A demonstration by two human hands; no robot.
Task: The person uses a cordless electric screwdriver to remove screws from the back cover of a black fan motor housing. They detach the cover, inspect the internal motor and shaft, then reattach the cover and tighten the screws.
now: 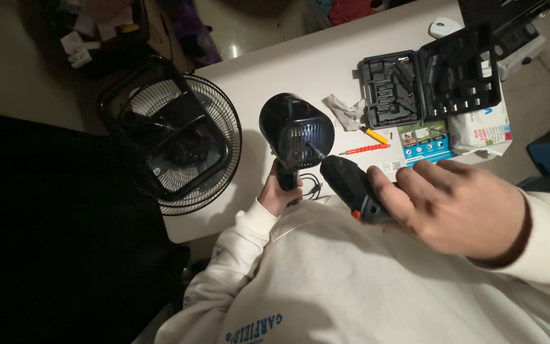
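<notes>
Right hand [456, 207] wrapped around the rear of a cordless electric screwdriver [350, 186], fingers [394, 191] clenched on its grey grip with an orange accent just below them. Screwdriver body matte black, rounded and tapering, its thin metal bit pointing up and left from the fingers and meeting the back of a black motor housing [296, 129]. Left hand [280, 191] closed around the dark stem under that housing, knuckles outward, holding it upright just left of the screwdriver. Housing glossy black plastic, drum-shaped, with ribbed vent slots across its rear face. A thin black cable [313, 186] looped on the white surface [300, 64] between the two hands.

Left of the left hand, a round black wire fan grille [179, 143], fine radial spokes, lying partly over the surface edge. Above the right fingers, a slim orange-red screwdriver [365, 150] and a short yellow-handled tool [373, 134] lying flat, with a crumpled grey tissue [346, 111] beside them. Farther up, an open black moulded tool case [431, 83] with shaped recesses, sitting over printed packaging [479, 134]. A white computer mouse [444, 27] at the far edge. Cream sweatshirt sleeves on both arms.
</notes>
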